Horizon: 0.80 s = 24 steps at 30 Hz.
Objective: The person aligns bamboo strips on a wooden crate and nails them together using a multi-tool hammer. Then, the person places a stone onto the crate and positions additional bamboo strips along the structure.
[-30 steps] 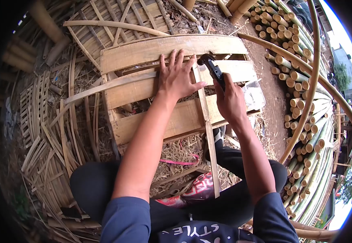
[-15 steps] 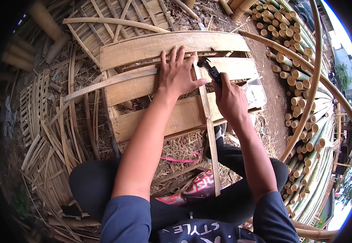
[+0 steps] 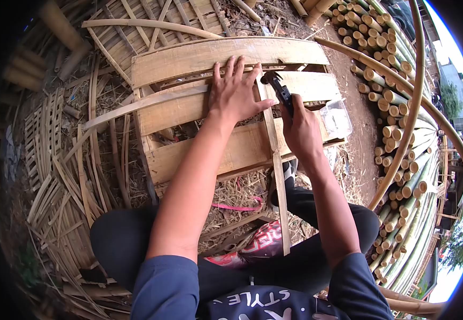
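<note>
My right hand [image 3: 302,130] is wrapped round the dark handle of a hammer [image 3: 283,96]. The hammer's head is close to the upper end of a long bamboo strip [image 3: 270,130], which runs down toward my lap; whether they touch I cannot tell. My left hand [image 3: 235,93] lies flat with fingers spread on the slatted wooden bench [image 3: 199,160], its thumb reaching to that strip. Another thin strip [image 3: 146,106] comes in from the left, and its end goes under my left hand.
A clear plastic box [image 3: 338,120] rests at the bench's right edge. Stacked bamboo poles [image 3: 396,117] fill the right side, with a curved pole [image 3: 413,106] in front. Loose bamboo strips [image 3: 85,181] cover the ground at left. A pink ribbon [image 3: 237,207] lies beneath the bench.
The hammer head has shifted very slightly to the right with my right hand. My left hand stays on the bench, and the strips look the same.
</note>
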Available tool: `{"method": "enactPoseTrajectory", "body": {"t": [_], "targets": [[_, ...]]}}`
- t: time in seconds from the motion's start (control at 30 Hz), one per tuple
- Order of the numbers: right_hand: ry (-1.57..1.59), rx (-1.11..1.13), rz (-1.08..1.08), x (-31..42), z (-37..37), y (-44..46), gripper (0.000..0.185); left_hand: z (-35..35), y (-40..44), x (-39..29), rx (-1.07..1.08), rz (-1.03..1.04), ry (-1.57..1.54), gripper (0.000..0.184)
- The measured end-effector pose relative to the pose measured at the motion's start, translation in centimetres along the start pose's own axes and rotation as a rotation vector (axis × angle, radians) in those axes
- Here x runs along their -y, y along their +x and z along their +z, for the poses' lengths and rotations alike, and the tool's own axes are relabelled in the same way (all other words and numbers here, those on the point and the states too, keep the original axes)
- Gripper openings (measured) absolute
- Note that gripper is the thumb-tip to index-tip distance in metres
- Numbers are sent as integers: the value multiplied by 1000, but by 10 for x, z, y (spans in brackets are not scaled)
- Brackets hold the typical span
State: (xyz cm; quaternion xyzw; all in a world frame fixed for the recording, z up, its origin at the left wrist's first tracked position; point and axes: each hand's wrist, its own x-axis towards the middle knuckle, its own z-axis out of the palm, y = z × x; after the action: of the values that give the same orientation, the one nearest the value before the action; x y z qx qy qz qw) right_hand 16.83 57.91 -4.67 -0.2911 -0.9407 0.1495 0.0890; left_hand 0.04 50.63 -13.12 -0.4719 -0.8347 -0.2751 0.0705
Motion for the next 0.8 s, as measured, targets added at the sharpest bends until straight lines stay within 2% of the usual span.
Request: {"method": "enactPoseTrajectory", "body": {"t": [0.13,0.23,0.27,0.37,0.4,0.5,0.57,0.63,0.67,0.7,0.77,0.8], "targets": [[259,-563,-251,5,4,-11,22,-12,3,-1,145,-22,64,102],[-119,6,-51,1,-9,-2,31,-9,1,-4,89,-33,31,102],[-85,-3,-32,-5,-3,1,32,-10,1,-3,80,-25,11,101],[196,-488,-221,-1,-2,-6,25,-16,2,-4,162,-34,62,102],[318,-585,-262,2,3,-6,24,-18,2,-3,153,-19,55,103],[-70,-26,-43,-4,-1,1,24,-6,1,-1,101,-16,46,104],[53,-176,-78,-3,-2,-3,25,-9,0,-1,85,-15,34,107],[222,-485,-228,-4,6,-7,28,-9,1,1,103,-6,66,107],[214,-505,-254,-4,9,-8,29,-9,1,1,99,-5,40,107],[116,-301,-190,-5,3,-6,29,-9,2,-1,93,-7,39,107],[-66,-83,-99,-2,-4,3,27,-8,3,-2,80,-15,39,108],[18,-196,-152,-2,-5,0,28,-8,1,0,102,-6,60,109]]}}
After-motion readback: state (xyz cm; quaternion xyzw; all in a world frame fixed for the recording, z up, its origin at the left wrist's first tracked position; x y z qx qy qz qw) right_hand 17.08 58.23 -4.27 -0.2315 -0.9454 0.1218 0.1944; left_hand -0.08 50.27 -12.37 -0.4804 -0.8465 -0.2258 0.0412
